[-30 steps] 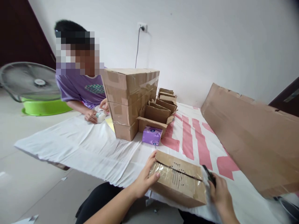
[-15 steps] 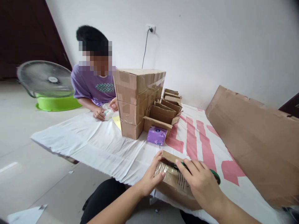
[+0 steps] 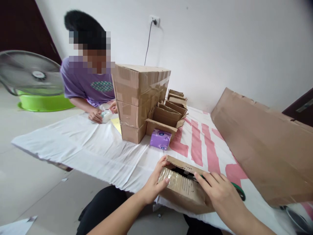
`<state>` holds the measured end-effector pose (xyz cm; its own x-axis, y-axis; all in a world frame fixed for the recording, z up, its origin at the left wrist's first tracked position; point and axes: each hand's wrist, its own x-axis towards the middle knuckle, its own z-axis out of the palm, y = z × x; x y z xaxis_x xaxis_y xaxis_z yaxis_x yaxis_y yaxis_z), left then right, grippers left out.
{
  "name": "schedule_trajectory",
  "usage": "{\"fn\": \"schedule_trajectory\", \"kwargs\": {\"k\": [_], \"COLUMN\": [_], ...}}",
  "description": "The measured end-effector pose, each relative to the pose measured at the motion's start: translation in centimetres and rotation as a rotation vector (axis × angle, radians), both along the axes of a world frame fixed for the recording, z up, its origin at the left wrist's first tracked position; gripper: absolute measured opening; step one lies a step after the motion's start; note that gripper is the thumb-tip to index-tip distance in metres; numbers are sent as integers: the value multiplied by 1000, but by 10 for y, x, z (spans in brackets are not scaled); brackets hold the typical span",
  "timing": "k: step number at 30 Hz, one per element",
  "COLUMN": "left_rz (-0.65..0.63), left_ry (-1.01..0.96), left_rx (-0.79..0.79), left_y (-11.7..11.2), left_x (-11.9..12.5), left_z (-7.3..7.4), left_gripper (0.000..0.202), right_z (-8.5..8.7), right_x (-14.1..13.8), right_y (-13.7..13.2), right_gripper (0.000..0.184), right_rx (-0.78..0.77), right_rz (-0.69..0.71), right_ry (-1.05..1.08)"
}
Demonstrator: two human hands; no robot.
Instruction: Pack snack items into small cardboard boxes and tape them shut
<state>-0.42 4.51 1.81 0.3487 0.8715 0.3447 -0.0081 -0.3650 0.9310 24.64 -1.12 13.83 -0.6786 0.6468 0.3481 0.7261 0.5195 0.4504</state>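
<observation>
Probably for steadiness, my left fingers (image 3: 159, 167) clamp the cardboard box (image 3: 184, 197) by its left end at the tabletop's (image 3: 80, 143) edge; my right fingers (image 3: 203, 183) are closed around a green-handled tool (image 3: 242, 194) over the box's gaping top.

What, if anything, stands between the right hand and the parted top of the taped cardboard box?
Nothing visible: the right hand lies over the taped cardboard box, fingertips at its parted top. A green loop, perhaps a scissors handle, shows beyond the hand.
</observation>
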Motion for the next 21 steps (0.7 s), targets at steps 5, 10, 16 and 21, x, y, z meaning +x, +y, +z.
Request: {"fn": "schedule_trajectory", "kwargs": {"k": [5, 10, 16, 21], "left_rz": [23, 25, 230, 321], "left_ry": [25, 147, 267, 209], "left_rx": [16, 60, 223, 438], "left_y": [1, 0, -24, -43], "left_x": [-3, -8, -8, -19], "left_z": [-3, 5, 17, 2], "left_gripper": [64, 58, 36, 18], "right_z": [-4, -24, -76, -121], "right_x": [50, 106, 136, 135], "right_y": [-20, -29, -18, -10], "right_gripper": [56, 43, 43, 45], "right_rx": [-33, -151, -374, -536], "right_rz": [-115, -316, -540, -576], "right_ry": [45, 171, 384, 429]}}
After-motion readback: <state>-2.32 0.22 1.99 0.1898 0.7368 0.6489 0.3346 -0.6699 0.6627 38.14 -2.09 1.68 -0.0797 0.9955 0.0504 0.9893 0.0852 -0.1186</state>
